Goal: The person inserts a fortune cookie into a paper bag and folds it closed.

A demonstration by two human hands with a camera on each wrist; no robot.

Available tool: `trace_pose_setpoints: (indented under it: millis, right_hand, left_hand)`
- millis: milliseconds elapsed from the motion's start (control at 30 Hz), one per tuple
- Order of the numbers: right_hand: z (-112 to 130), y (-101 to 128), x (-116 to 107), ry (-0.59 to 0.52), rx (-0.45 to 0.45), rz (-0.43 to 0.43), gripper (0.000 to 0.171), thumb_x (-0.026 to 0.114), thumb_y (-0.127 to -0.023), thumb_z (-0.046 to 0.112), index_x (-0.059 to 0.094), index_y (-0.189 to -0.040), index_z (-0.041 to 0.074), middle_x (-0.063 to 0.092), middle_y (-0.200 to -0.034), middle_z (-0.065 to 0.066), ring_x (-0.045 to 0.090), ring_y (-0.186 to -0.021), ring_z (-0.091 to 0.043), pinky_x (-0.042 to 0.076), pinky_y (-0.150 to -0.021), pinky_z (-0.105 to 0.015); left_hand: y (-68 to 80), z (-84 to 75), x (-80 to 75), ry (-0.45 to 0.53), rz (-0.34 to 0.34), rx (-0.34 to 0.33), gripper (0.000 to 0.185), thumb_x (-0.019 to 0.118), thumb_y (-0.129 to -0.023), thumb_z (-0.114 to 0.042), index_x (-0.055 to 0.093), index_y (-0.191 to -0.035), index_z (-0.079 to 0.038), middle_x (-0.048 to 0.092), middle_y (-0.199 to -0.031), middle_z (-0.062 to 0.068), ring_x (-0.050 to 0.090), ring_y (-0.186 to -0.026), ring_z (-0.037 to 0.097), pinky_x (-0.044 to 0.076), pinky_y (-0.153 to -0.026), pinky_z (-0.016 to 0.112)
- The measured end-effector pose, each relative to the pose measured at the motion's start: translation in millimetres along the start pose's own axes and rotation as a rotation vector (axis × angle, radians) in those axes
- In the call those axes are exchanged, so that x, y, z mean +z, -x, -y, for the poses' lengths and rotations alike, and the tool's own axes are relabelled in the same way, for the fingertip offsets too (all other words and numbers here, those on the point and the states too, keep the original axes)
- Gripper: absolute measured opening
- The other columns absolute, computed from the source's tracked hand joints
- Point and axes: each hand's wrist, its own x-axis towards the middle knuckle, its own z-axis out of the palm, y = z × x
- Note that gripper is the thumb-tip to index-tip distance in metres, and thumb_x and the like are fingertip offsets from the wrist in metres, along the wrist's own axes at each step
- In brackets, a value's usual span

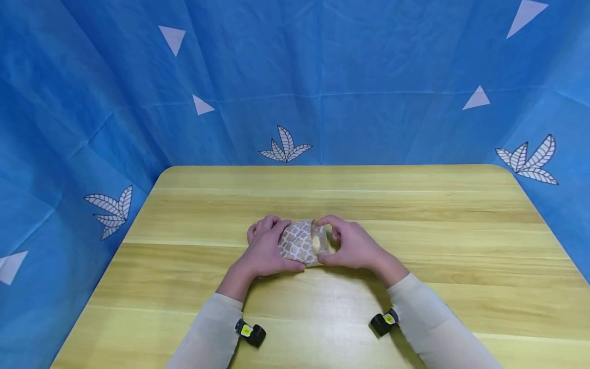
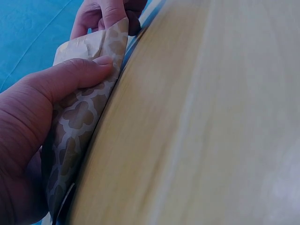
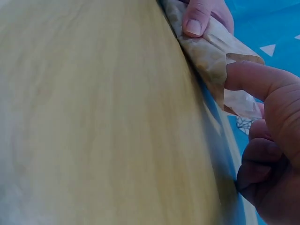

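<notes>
A small paper bag (image 1: 296, 241) with a white-and-tan quatrefoil pattern lies on its side, its mouth facing right. My left hand (image 1: 267, 248) holds the bag's closed end, thumb along the near side and fingers around the far side. In the left wrist view that thumb presses flat on the patterned paper (image 2: 77, 115). At the mouth, a clear, crinkled packet (image 1: 320, 241) with something pale inside sticks out. My right hand (image 1: 352, 243) grips it between thumb and forefinger. The right wrist view shows the right thumb (image 3: 255, 79) tucked inside the paper's edge, other fingers curled.
Both hands work over a light wood-grain table (image 1: 415, 205) with rounded far corners. A blue cloth (image 1: 369, 61) with white triangles and leaf drawings hangs behind and at the sides. Small black devices with yellow labels are strapped at both wrists.
</notes>
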Motion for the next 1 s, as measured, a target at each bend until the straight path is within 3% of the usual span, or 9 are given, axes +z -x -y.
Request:
trace_pose_setpoints:
  millis: [300,567,1000]
  right_hand:
    - [-9.7,3.3,-7.0,-0.088,0.038,0.004,0.088,0.094,-0.065,0.044,0.054,-0.141,0.023,0.036,-0.068,0.004,0.035,-0.061,-0.012,0.039,-0.063,-0.033]
    - [-19.0,11.8,-11.7,-0.114,0.029,-0.072,0.071,0.092,-0.073,0.028,0.062,-0.136,0.014,0.032,-0.064,0.007,0.034,-0.058,-0.010,0.041,-0.071,-0.038]
    - [-17.5,13.9,-11.4,-0.161,0.041,-0.056,0.069,0.093,-0.071,0.024,0.066,-0.134,0.018,0.024,-0.060,0.009,0.026,-0.055,-0.009,0.040,-0.067,-0.033]
  left_hand:
    - [-2.0,0.5,0.0,-0.004,-0.004,0.006,0.111,0.087,-0.056,-0.066,0.049,-0.145,-0.013,0.042,-0.130,0.006,0.036,-0.120,0.028,0.013,-0.107,0.054]
    - [-1.2,0.2,-1.0,0.005,-0.004,-0.002,0.111,0.087,-0.056,-0.065,0.049,-0.146,-0.013,0.042,-0.131,0.008,0.036,-0.120,0.029,0.012,-0.108,0.055]
    - [-0.2,0.2,-0.6,0.016,-0.008,0.001,0.110,0.087,-0.056,-0.065,0.050,-0.145,-0.012,0.042,-0.131,0.008,0.036,-0.120,0.029,0.012,-0.107,0.054]
